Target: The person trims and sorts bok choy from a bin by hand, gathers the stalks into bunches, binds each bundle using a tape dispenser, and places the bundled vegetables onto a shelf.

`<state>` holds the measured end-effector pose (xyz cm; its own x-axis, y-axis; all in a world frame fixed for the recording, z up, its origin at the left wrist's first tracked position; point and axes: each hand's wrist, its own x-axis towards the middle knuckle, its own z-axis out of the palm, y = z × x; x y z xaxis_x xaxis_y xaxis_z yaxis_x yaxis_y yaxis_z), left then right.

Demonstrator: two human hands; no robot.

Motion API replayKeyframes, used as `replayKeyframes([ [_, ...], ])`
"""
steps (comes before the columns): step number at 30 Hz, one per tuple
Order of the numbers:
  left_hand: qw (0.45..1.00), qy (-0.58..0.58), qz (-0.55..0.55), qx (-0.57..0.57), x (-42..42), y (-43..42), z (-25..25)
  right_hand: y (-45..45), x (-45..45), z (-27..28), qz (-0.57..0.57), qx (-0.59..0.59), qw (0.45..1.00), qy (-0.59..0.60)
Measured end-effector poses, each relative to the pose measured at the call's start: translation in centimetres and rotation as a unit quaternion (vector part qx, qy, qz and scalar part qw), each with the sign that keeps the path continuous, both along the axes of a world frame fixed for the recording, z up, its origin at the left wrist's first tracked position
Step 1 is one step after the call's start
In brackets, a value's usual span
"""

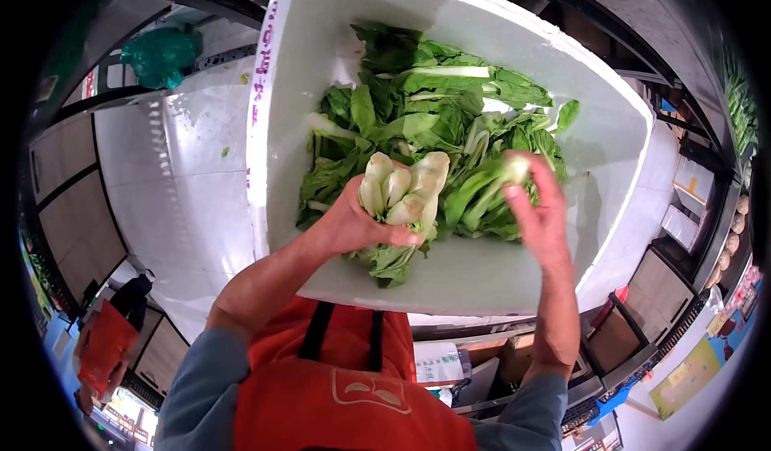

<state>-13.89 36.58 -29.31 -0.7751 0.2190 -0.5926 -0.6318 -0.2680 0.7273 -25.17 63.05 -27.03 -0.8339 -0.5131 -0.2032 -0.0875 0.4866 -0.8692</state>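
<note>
My left hand [347, 224] is wrapped round a bunch of bok choy [423, 179], their pale root ends turned up towards me and their leaves hanging below the fist. To the right, my right hand [540, 214] grips a single bok choy [479, 194] near its pale base, thumb and fingers closed on it. That hand and the stem are slightly blurred. Both hands are over a large white foam box [598, 110], where loose green bok choy [450, 81] lies heaped on the bottom. The leaves in the box partly overlap with those in my hands.
The foam box has high, thick walls, with purple writing on its left side. A green plastic bag [163, 56] rests at the upper left, beside the pale tiled floor [201, 130]. Another person in a red garment [108, 346] stands at the lower left. Shelves line the right.
</note>
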Motion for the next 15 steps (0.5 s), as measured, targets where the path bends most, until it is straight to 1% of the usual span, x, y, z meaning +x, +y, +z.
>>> replayKeyframes([
  [1, 1.000, 0.016, 0.008, 0.021, 0.0, -0.1, 0.3, -1.7, 1.1, 0.6, -0.002, -0.032, 0.998, -0.055],
  [3, 0.996, 0.047, 0.029, 0.066, 0.2, -0.1, 0.7, -3.7, 2.8, 0.8, 0.039, -0.059, 0.994, -0.082],
  [4, 0.994, 0.052, 0.017, 0.094, 0.4, -0.2, 0.8, -4.8, 3.6, 1.4, 0.038, -0.079, 0.996, -0.025],
  [7, 0.991, 0.004, 0.045, 0.123, 0.8, -0.2, 2.5, -6.8, 4.9, 4.0, -0.010, -0.094, 0.995, -0.009],
  [8, 0.991, 0.018, 0.056, 0.120, 1.0, -0.1, 3.0, -7.1, 5.4, 3.8, -0.017, -0.105, 0.994, 0.030],
  [10, 0.989, 0.043, 0.077, 0.116, 1.2, 0.2, 3.6, -7.6, 6.2, 4.3, -0.033, -0.083, 0.993, 0.081],
  [12, 0.988, 0.119, 0.057, 0.078, 1.3, 0.1, 3.3, -8.1, 7.0, 4.1, -0.062, -0.078, 0.988, 0.119],
  [13, 0.985, 0.156, 0.046, 0.058, 1.4, 0.2, 3.0, -8.5, 7.3, 4.1, -0.072, -0.077, 0.982, 0.157],
  [15, 0.975, 0.207, 0.072, 0.033, 1.9, 0.4, 2.1, -9.1, 8.2, 3.9, -0.095, -0.071, 0.966, 0.230],
])
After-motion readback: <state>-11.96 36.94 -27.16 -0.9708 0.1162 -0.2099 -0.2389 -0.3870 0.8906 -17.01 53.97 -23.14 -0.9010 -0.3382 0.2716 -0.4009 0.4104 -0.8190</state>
